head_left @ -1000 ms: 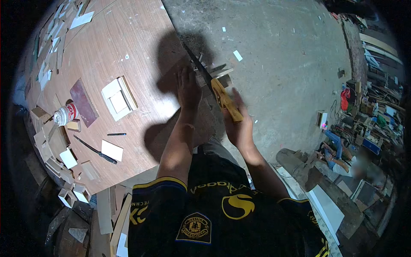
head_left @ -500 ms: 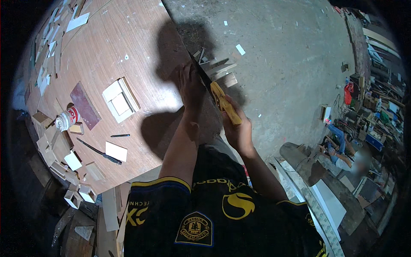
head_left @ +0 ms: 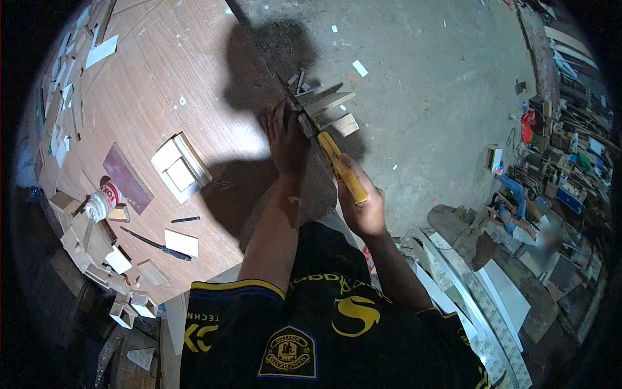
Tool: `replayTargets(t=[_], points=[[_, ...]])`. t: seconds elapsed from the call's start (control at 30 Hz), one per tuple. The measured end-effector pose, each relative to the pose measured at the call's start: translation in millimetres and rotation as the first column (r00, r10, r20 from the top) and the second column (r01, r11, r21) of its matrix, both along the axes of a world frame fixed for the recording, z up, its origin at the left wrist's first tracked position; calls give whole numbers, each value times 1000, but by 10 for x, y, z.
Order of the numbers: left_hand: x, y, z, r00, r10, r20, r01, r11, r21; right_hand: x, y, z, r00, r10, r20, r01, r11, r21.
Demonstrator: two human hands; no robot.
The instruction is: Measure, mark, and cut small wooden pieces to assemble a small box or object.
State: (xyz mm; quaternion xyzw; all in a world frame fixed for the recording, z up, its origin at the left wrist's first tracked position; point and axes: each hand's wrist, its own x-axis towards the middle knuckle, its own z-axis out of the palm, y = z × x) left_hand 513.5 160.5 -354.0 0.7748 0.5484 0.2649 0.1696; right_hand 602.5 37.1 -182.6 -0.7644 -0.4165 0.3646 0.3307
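My right hand (head_left: 367,206) is wrapped round the yellow handle of a handsaw (head_left: 343,168). The saw's dark blade runs forward from the handle along the table's right edge. Close to the blade, my left hand (head_left: 288,146) lies flat at that edge, fingers stretched forward in deep shadow. Whatever is under its palm is too dark to make out. The wooden table (head_left: 214,84) fills the left side. Left of my hands, a small stack of pale wooden pieces (head_left: 180,167) rests on it.
A reddish-brown board (head_left: 128,178), a white jar (head_left: 102,201), a black knife-like tool (head_left: 155,243) and small wooden boxes (head_left: 133,305) occupy the table's left part. Wood offcuts (head_left: 346,124) lie on the concrete floor (head_left: 421,97). A seated person (head_left: 521,223) is at the far right among scrap.
The saw has drawn back slightly toward me with my right hand. My left hand stays at the table edge. The whole view has shifted a little.
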Motion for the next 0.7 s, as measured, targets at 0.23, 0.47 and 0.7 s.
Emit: replayTargets(t=[0.23,0.47,0.7], points=[[-43,-6,-66,999,22,43,-23,999,23,15,21,45,997,-16,-70,16,1000,2],[-24,17,-45,995,-11,102,6,999,48,38,4,49,997,-6,-81,5,1000,-10],[-19,7,-58,998,-1,70,-4,998,66,2,4,68,998,31,-50,-33,999,-39]])
